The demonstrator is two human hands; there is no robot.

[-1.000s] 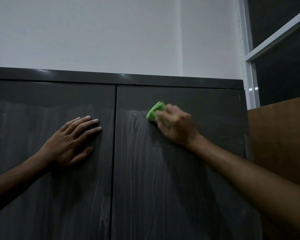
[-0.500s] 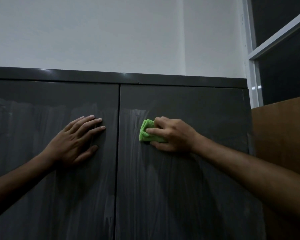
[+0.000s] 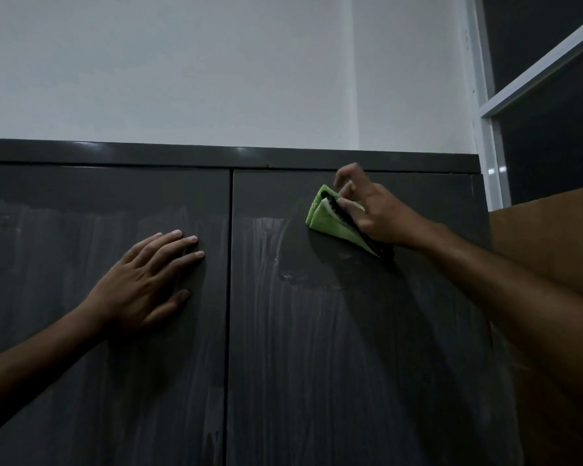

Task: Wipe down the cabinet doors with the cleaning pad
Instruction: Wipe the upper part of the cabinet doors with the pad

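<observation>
Two dark grey cabinet doors fill the view, the left door (image 3: 64, 364) and the right door (image 3: 317, 381), both streaked with pale wipe marks. My left hand (image 3: 148, 280) lies flat on the left door, fingers straight, close to the gap between the doors. My right hand (image 3: 374, 213) holds a folded green cleaning pad (image 3: 330, 220) against the upper part of the right door, just under the top rail. Its index finger is lifted off the pad. A smear-free patch shows below the pad.
The cabinet's glossy top rail (image 3: 182, 156) runs under a white wall (image 3: 216, 68). A white window frame (image 3: 492, 146) with dark panes stands at the right. A brown wooden panel (image 3: 552, 237) adjoins the cabinet's right side.
My right hand has moved the pad up and to the right on the right door, after a downward stroke. The left hand has stayed flat on the left door.
</observation>
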